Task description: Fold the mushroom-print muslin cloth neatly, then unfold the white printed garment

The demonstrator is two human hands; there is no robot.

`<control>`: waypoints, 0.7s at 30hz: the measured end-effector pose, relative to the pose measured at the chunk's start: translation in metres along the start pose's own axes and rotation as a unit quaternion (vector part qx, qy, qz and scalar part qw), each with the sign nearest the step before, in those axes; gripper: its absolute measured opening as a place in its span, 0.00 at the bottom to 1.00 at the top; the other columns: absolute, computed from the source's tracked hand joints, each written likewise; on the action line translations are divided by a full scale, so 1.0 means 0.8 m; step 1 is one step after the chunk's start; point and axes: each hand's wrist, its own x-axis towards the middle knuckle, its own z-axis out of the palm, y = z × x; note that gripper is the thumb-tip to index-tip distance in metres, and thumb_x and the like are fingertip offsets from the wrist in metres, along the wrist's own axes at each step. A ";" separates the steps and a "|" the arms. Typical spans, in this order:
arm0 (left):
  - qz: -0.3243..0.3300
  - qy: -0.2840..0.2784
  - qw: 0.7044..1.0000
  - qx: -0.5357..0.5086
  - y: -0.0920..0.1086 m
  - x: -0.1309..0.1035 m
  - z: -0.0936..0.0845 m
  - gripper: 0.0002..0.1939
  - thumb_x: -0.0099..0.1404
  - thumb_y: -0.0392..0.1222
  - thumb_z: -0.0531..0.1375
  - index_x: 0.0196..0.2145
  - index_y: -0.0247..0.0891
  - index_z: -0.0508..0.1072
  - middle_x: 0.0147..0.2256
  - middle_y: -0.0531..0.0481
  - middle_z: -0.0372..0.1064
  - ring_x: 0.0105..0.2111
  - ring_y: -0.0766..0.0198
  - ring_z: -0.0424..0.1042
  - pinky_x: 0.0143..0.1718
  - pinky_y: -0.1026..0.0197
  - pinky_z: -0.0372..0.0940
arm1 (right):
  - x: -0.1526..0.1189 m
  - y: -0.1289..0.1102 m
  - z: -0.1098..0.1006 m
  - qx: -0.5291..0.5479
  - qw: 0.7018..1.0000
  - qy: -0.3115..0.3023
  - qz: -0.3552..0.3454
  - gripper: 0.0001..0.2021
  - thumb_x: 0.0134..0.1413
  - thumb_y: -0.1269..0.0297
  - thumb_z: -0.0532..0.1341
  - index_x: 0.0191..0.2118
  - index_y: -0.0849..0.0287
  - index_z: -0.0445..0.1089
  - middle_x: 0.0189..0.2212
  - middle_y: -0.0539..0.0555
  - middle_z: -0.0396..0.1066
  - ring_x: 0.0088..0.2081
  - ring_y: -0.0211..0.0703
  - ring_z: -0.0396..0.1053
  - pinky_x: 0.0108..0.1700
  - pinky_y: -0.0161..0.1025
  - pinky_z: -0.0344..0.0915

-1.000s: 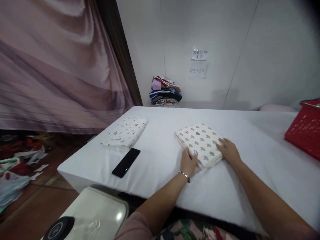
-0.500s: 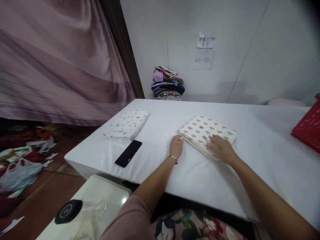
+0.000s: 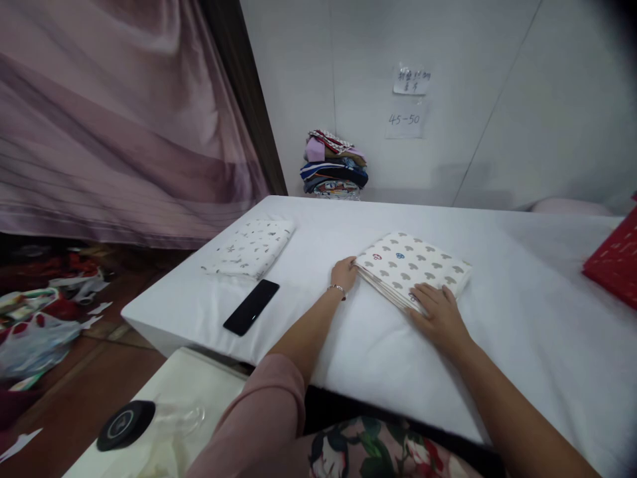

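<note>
Since the earlier frame, the left hand (image 3: 344,273) is moving up to the left corner of the mushroom-print cloth (image 3: 413,262), and the right hand (image 3: 440,318) is shifting a little down, toward the near edge. The cloth itself is staying almost where it was, right of the centre of the frame, on the white-covered table (image 3: 318,222).

It is already lying folded, in a flat pad with several layers, and these layers are showing along its lower left edge. So the large folds are seeming to be done. The edges are not looking completely even, and the right part is sloping down, so perhaps only some straightening is remaining; this is a judgement.

The fingers of the left hand are staying close together and touching the corner; one cannot tell whether they are pinching it. The right fingers are lying long and slightly apart over the print, and the thumb is coming near the layered edge.

At the middle left, a second printed cloth (image 3: 256,245) is lying folded, with nobody touching it. A black phone (image 3: 251,307) is resting just below it. A pile of folded fabrics (image 3: 334,169) is standing beyond the far edge, at the upper centre.
</note>
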 end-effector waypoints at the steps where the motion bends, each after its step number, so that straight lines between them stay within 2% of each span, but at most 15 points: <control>1: 0.011 -0.008 1.000 -0.004 0.000 0.001 -0.001 0.16 0.62 0.37 0.54 0.47 0.45 0.72 0.46 0.53 0.72 0.48 0.61 0.68 0.51 0.61 0.60 | 0.001 -0.002 -0.003 0.004 1.000 0.001 -0.008 0.20 0.58 0.53 0.51 0.52 0.56 0.65 0.52 0.57 0.67 0.56 0.49 0.59 0.60 0.55 0.42; 4: 0.026 -0.021 0.999 -0.018 -0.001 0.002 -0.001 0.15 0.63 0.37 0.53 0.45 0.46 0.73 0.42 0.55 0.74 0.44 0.63 0.70 0.48 0.62 0.62 | 0.012 -0.012 -0.011 0.012 0.999 -0.024 -0.017 0.19 0.59 0.56 0.50 0.52 0.56 0.65 0.51 0.58 0.68 0.54 0.49 0.62 0.59 0.57 0.43; 7: 0.018 -0.006 1.000 -0.020 -0.004 0.000 0.003 0.16 0.63 0.37 0.53 0.46 0.46 0.73 0.44 0.55 0.73 0.45 0.63 0.69 0.49 0.62 0.62 | 0.041 -0.031 -0.015 -0.004 0.997 -0.070 -0.012 0.20 0.58 0.57 0.50 0.54 0.56 0.63 0.53 0.60 0.65 0.55 0.51 0.60 0.58 0.59 0.43; 10: 0.010 0.011 0.999 -0.036 -0.008 -0.002 0.008 0.16 0.63 0.37 0.54 0.48 0.46 0.71 0.44 0.55 0.73 0.44 0.64 0.70 0.49 0.62 0.62 | 0.080 -0.056 -0.009 -0.025 0.994 -0.106 -0.006 0.21 0.58 0.60 0.51 0.56 0.56 0.61 0.55 0.61 0.63 0.56 0.52 0.59 0.59 0.58 0.42; 13: -0.005 0.018 0.998 -0.056 -0.009 -0.003 0.011 0.17 0.61 0.37 0.55 0.48 0.46 0.70 0.41 0.54 0.74 0.40 0.64 0.71 0.45 0.63 0.64 | 0.116 -0.074 0.005 -0.030 0.990 -0.140 -0.008 0.22 0.57 0.62 0.53 0.57 0.56 0.59 0.54 0.61 0.64 0.55 0.53 0.59 0.56 0.53 0.48; 18: -0.030 0.024 0.998 -0.058 -0.009 -0.001 0.012 0.11 0.61 0.37 0.56 0.42 0.44 0.69 0.36 0.54 0.73 0.37 0.65 0.71 0.41 0.64 0.64 | 0.149 -0.079 0.026 -0.044 0.987 -0.154 0.001 0.21 0.56 0.65 0.53 0.56 0.56 0.60 0.57 0.61 0.60 0.54 0.52 0.60 0.51 0.46 0.56; 21: -0.037 0.025 0.998 -0.053 -0.009 0.000 0.012 0.09 0.61 0.37 0.56 0.40 0.43 0.68 0.33 0.53 0.72 0.35 0.64 0.71 0.39 0.62 0.64 | 0.159 -0.076 0.030 -0.048 0.986 -0.157 -0.001 0.17 0.57 0.66 0.50 0.52 0.56 0.64 0.56 0.59 0.62 0.53 0.50 0.62 0.48 0.43 0.59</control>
